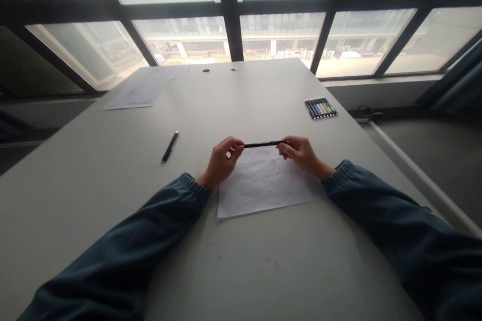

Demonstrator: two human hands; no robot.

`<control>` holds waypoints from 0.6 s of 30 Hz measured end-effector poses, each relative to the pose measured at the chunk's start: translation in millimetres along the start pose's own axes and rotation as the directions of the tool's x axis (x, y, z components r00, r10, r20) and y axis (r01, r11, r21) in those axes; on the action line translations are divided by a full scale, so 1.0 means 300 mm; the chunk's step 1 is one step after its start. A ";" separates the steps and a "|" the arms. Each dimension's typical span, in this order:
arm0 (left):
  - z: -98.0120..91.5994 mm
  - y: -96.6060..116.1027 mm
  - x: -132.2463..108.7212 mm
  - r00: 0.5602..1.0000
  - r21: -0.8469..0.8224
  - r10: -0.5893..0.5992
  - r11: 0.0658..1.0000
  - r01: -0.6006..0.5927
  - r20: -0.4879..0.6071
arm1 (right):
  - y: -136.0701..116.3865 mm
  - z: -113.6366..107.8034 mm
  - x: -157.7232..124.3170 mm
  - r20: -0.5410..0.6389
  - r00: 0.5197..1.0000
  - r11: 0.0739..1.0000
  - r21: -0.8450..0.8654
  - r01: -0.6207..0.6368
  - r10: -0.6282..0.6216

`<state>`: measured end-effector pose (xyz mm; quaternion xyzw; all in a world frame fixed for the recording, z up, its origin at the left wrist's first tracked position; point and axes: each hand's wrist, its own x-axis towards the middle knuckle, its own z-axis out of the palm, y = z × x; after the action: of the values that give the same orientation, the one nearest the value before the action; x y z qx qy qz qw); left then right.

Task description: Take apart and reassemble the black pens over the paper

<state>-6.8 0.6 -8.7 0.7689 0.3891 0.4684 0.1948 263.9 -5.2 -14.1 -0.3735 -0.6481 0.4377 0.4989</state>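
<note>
A black pen (261, 144) is held level between my two hands, above the far edge of a sheet of paper (263, 193). My left hand (223, 160) pinches its left end between thumb and fingers. At the other end, my right hand (299, 154) grips the pen the same way. Faint grey marks show on the paper, and its far edge is partly hidden by the hands and pen. To the left, apart from my hands, another black pen (170, 147) lies slanted on the white table (113, 200).
A row of several pens (321, 108) with coloured parts lies near the table's right edge. More paper sheets (137, 91) rest at the far left. Two dark round spots are near the table's back edge, with windows (282, 35) beyond.
</note>
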 end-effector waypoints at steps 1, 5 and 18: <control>0.000 0.000 0.000 1.000 -0.004 0.000 1.000 0.000 0.003 | -0.002 -0.001 -0.001 0.012 1.000 1.000 -0.002 -0.002 0.002; -0.003 0.004 -0.002 1.000 -0.028 0.003 1.000 -0.003 0.016 | -0.012 -0.002 -0.008 0.058 0.998 1.000 0.012 -0.008 0.007; -0.015 0.025 0.001 0.997 -0.059 -0.024 0.998 0.028 0.067 | -0.014 -0.007 -0.011 0.127 0.992 1.000 0.001 0.002 -0.002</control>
<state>-7.5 -4.2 -1.5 0.7728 0.3782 0.4515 0.2365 266.7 -9.4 -10.9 -0.3443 -0.6787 0.4602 0.4572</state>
